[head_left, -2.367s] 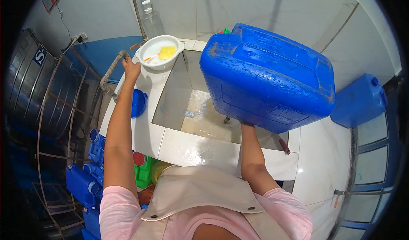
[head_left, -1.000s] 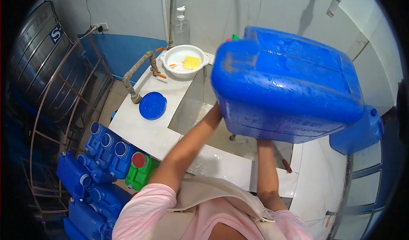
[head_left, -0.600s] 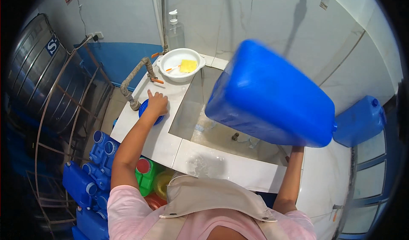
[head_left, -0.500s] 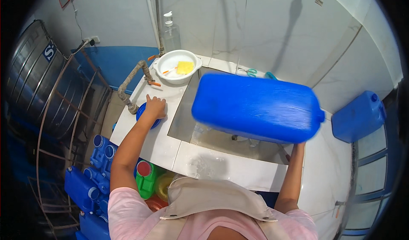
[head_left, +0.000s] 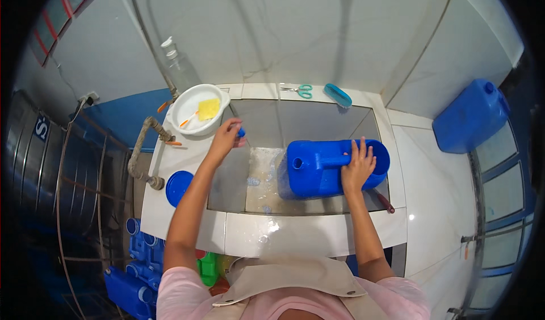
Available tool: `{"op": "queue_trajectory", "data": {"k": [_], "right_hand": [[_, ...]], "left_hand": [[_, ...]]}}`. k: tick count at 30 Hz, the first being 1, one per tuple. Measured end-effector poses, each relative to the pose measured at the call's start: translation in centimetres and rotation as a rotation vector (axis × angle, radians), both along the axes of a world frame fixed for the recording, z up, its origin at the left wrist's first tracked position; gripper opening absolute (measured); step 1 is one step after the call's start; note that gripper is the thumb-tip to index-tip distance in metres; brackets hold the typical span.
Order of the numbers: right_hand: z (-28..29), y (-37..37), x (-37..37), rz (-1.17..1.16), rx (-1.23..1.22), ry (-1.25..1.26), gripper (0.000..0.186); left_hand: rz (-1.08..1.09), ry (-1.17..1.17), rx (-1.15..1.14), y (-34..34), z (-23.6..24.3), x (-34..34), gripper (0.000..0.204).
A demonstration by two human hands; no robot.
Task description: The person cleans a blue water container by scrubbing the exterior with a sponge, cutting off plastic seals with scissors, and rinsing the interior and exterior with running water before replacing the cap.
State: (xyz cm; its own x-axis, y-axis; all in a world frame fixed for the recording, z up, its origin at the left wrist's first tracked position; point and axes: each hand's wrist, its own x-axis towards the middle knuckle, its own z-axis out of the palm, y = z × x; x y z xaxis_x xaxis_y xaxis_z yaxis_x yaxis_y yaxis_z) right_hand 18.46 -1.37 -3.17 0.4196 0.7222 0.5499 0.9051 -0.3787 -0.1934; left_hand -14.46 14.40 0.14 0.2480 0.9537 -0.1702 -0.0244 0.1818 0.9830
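A blue jerry can lies in the sink basin, with a small spout hole at its left end and a wide round mouth at its right end. My right hand rests on top of it by the handle, fingers spread and stretched out. Over the left part of the basin, my left hand pinches a small blue cap, apart from the jerry can. A round blue lid lies on the counter left of my left forearm.
A white basin with a yellow sponge stands behind the faucet pipe. Scissors and a teal brush lie on the back ledge. A dark red handle crosses the sink's front right edge. Another blue jerry can stands far right.
The jerry can has come down into the sink and turned, showing its handle and openings. My left hand has left the round lid and moved right, now with a small cap.
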Motion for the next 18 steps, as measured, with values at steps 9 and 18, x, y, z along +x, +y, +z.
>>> {"op": "queue_trajectory", "data": {"k": [9, 18], "right_hand": [[2.3, -0.4, -6.0, 0.254, -0.153, 0.069, 0.068], [2.0, -0.9, -3.9, 0.2, -0.226, 0.132, 0.068]], "left_hand": [[0.224, -0.408, -0.581, 17.4, -14.8, 11.0, 0.012], [0.124, -0.206, -0.597, 17.0, -14.9, 16.5, 0.014]]}}
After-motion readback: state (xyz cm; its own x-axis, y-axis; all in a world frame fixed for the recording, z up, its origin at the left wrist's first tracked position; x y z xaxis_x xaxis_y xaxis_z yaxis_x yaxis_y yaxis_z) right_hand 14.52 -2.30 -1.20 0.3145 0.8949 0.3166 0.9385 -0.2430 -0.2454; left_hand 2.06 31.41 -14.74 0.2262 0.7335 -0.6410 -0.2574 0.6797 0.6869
